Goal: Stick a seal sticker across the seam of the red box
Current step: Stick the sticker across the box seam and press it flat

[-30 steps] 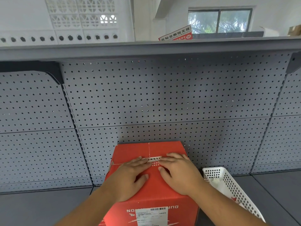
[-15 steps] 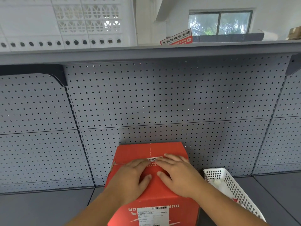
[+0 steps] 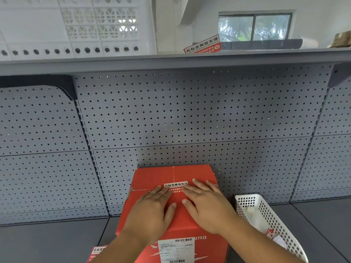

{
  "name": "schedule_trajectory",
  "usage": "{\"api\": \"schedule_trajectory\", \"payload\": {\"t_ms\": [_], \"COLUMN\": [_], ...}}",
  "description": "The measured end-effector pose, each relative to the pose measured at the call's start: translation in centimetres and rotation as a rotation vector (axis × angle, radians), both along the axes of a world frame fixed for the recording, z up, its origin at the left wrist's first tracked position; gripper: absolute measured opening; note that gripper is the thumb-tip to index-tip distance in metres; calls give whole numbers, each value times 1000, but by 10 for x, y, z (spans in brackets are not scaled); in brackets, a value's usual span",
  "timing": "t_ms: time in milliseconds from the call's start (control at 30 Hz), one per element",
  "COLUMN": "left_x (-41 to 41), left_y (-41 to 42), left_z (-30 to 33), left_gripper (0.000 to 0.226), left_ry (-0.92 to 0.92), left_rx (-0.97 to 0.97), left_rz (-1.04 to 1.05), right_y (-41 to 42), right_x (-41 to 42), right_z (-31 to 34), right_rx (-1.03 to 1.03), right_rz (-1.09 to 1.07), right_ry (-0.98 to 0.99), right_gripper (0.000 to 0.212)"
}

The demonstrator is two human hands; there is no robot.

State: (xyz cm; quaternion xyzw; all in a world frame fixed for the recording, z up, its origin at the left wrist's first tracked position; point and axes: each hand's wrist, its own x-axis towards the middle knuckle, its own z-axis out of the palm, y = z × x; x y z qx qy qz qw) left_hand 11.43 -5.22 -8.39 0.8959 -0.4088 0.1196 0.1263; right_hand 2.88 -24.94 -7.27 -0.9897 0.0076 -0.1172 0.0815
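Observation:
The red box (image 3: 152,177) stands on the grey shelf against the pegboard, its top seam running away from me. A white-and-red seal sticker (image 3: 175,186) lies across that seam near the middle of the top. My left hand (image 3: 152,211) rests flat on the top, fingertips at the sticker's left end. My right hand (image 3: 207,204) lies flat beside it, fingers spread over the sticker's right end. Both palms press down on the box and hold nothing.
A white perforated basket (image 3: 266,221) with scraps inside stands right of the box. A sheet of stickers (image 3: 96,252) lies at the box's lower left. Another sticker sheet (image 3: 203,45) sits on the upper shelf. The grey pegboard (image 3: 190,114) backs the shelf.
My fingers have drawn back toward me along the box top, uncovering more of the sticker's printed face. The box itself has stayed put.

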Motion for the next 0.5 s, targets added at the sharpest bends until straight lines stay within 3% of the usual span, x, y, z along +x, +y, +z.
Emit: {"api": "schedule_trajectory", "payload": {"t_ms": [500], "left_x": [-14], "left_y": [-1], "left_z": [5], "left_gripper": [73], "left_ry": [-22], "left_rx": [-52], "left_rz": [103], "right_y": [5], "right_x": [-10], "right_z": [-1], "right_rx": [-20], "right_rz": [-146], "right_ry": [-107], "right_gripper": [65]}}
